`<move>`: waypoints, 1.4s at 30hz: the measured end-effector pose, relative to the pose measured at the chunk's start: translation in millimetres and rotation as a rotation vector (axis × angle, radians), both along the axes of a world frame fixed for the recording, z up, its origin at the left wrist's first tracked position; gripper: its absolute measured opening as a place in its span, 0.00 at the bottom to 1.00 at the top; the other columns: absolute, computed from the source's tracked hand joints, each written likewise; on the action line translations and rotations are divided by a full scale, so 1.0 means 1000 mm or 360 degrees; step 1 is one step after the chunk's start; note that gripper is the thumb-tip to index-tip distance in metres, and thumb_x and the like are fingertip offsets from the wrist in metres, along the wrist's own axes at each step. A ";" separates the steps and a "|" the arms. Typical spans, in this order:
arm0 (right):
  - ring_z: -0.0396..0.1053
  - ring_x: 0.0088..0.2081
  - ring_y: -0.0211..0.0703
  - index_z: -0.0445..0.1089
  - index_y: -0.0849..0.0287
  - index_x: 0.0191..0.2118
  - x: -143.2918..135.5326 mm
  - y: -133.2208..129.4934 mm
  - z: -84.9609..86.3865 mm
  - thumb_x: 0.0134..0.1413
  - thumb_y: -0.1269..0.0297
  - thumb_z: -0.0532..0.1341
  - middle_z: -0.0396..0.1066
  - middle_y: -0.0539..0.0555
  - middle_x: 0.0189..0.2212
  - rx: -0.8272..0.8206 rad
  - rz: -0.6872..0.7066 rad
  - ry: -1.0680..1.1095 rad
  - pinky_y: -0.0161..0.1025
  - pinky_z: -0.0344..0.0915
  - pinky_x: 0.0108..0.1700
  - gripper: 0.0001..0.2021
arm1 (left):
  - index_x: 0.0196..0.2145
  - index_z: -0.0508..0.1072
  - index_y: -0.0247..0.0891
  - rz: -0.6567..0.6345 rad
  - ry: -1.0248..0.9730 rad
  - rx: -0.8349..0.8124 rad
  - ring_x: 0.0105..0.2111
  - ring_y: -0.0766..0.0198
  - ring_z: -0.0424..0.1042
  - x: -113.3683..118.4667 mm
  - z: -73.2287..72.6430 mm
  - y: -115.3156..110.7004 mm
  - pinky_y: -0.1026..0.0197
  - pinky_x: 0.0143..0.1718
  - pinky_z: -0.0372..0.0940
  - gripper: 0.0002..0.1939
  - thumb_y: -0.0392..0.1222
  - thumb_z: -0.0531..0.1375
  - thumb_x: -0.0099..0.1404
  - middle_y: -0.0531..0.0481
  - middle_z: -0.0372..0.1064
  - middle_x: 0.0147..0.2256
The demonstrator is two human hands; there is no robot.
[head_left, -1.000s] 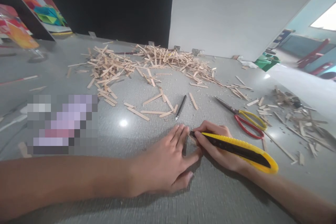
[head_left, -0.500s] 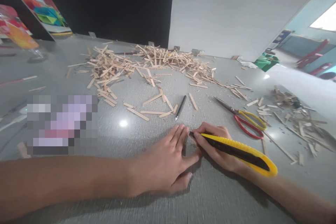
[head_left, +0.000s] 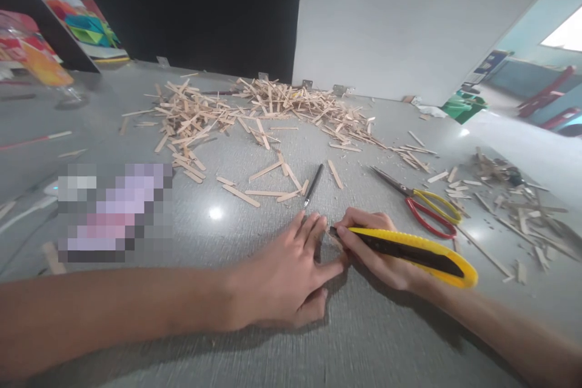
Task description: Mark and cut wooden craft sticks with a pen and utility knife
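In my right hand (head_left: 379, 264) is a yellow and black utility knife (head_left: 421, 251), gripped near its front end with the handle slanting back to the right. Its tip sits by a small wooden stick piece (head_left: 335, 239) on the table, mostly hidden between my hands. My left hand (head_left: 288, 273) lies flat with fingers spread, its fingertips and index finger beside that piece. Just beyond my left fingertips rests a black pen (head_left: 314, 183). Scissors (head_left: 430, 215) with red and yellow handles lie beyond my right hand, blades pointing away to the left.
Heaped wooden sticks (head_left: 195, 112) stretch along the back of the grey table (head_left: 182, 351), with loose ones nearer me. Cut scraps (head_left: 522, 218) lie at the right. A blurred-out purple object (head_left: 122, 206) is at left, a bottle (head_left: 40, 57) behind it. Black and white panels stand behind.
The knife's handle end has shifted slightly up and left. My left thumb has drawn in a little. The whole view has moved slightly; both hands stay at the same spot on the table.
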State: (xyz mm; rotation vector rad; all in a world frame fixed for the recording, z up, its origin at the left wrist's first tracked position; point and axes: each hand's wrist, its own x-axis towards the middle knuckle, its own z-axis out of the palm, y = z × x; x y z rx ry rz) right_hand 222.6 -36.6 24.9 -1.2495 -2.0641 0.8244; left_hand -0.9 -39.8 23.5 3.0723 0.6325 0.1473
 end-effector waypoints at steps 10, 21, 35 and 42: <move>0.62 0.20 0.37 0.62 0.54 0.26 0.000 0.000 -0.006 0.72 0.50 0.56 0.64 0.46 0.18 0.0049 -0.0033 0.0029 0.40 0.59 0.29 0.22 | 0.69 0.60 0.35 0.0016 0.0035 -0.0070 0.68 0.26 0.57 -0.002 -0.001 0.000 0.27 0.65 0.52 0.31 0.48 0.54 0.73 0.21 0.57 0.68; 0.62 0.21 0.37 0.65 0.54 0.29 0.003 -0.002 -0.009 0.71 0.54 0.58 0.66 0.46 0.18 -0.0009 -0.0185 0.0220 0.37 0.60 0.26 0.18 | 0.71 0.56 0.31 -0.0040 0.0035 0.0055 0.68 0.26 0.58 0.000 -0.003 0.000 0.33 0.66 0.53 0.34 0.48 0.54 0.73 0.18 0.59 0.66; 0.65 0.22 0.36 0.69 0.56 0.31 0.001 0.000 -0.009 0.70 0.57 0.59 0.71 0.47 0.21 -0.0020 -0.0103 0.0148 0.36 0.61 0.27 0.15 | 0.71 0.57 0.30 -0.0026 0.0031 -0.0045 0.68 0.27 0.58 0.001 -0.003 0.000 0.32 0.67 0.53 0.35 0.46 0.56 0.71 0.19 0.57 0.67; 0.65 0.23 0.36 0.68 0.56 0.31 0.001 0.001 -0.009 0.70 0.57 0.59 0.70 0.47 0.22 0.0020 -0.0073 0.0119 0.37 0.61 0.30 0.15 | 0.71 0.57 0.30 -0.0021 0.0051 -0.0006 0.68 0.26 0.58 0.002 -0.003 0.000 0.33 0.66 0.55 0.35 0.47 0.56 0.72 0.19 0.58 0.67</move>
